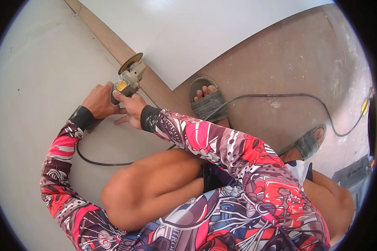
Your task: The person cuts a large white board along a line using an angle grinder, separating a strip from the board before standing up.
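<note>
An angle grinder (132, 79) with a grey, dusty head and a yellow label is between my hands. Its thin round disc (130, 63) is tilted above the brown strip (109, 44) between two pale sheets. My left hand (99, 101) wraps around the grinder's body, part of which the fingers hide. My right hand (132, 108) holds the same tool from the near right side, thumb against the body and some fingers stretched out below. A black cord (104, 163) trails from behind my left wrist and passes beneath my bent leg.
A large pale sheet (29, 108) spreads at the left; a white sheet (188, 33) with a pointed corner lies at the top. My sandalled feet (209, 100) stand on the brown, spotted floor (255, 75). The cord curves right past a yellow piece (365, 106). A grey-blue object (352, 173) sits lower right.
</note>
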The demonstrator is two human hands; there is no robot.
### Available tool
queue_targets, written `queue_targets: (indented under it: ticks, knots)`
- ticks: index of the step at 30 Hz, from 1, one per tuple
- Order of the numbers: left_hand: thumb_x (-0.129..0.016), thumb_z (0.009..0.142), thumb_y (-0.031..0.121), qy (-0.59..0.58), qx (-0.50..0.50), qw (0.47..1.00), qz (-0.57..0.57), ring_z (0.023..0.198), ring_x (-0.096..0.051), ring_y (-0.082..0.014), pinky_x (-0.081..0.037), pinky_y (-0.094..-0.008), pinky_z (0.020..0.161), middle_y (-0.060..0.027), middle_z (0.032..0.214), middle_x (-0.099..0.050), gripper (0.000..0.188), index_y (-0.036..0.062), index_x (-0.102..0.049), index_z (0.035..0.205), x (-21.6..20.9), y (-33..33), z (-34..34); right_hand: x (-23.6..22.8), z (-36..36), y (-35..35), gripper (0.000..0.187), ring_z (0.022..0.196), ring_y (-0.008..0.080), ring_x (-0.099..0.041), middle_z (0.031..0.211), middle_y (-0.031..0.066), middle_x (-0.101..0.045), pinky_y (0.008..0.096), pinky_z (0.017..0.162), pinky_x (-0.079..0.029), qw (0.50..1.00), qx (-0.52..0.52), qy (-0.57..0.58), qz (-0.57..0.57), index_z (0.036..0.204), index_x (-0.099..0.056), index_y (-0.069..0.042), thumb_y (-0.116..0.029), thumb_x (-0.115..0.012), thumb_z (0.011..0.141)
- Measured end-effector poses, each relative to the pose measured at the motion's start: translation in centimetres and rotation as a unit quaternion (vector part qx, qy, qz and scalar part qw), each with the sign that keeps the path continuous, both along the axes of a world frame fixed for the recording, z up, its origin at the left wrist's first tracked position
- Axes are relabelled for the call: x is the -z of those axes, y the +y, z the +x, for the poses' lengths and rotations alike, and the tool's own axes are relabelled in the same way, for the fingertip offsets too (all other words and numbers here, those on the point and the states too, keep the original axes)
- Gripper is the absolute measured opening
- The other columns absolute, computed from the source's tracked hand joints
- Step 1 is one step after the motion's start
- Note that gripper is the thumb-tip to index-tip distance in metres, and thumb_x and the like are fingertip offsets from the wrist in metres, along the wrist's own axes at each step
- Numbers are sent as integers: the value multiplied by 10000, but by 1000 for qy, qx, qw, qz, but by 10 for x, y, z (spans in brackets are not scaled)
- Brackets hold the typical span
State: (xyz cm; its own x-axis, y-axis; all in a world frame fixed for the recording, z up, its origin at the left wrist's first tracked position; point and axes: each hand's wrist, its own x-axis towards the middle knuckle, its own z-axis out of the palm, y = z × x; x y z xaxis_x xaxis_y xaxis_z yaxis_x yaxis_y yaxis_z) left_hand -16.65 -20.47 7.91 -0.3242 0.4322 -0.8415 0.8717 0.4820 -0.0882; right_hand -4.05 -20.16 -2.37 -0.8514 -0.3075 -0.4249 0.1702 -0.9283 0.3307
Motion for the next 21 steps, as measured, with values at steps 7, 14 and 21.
queue_targets:
  ticks: [7,14,21]
  knots:
    - [-860,621,383,11,-2,1000,-10,775,-649,-466,-515,-485,704,-283,756,-641,620,-65,-518,880,-6,-3,0,-7,-1,-2,624,1219,432,-503,1435,165,-381,700,917,-437,1000,-6,5,11,1392,-360,-42,-366,-654,947]
    - [-858,621,369,26,-14,999,-17,772,-644,-460,-511,-478,706,-285,763,-641,602,-63,-521,868,-24,-2,-1,-19,-6,-4,623,1211,424,-518,1430,164,-391,694,916,-441,1000,-3,12,3,1393,-362,-44,-369,-652,948]
    - [-847,640,384,13,-14,1000,-19,800,-641,-456,-518,-490,732,-270,781,-651,594,-64,-529,865,-5,-5,-2,-10,-2,0,594,1178,410,-541,1407,163,-407,697,927,-432,1000,-9,-12,8,1381,-378,-58,-363,-649,950]
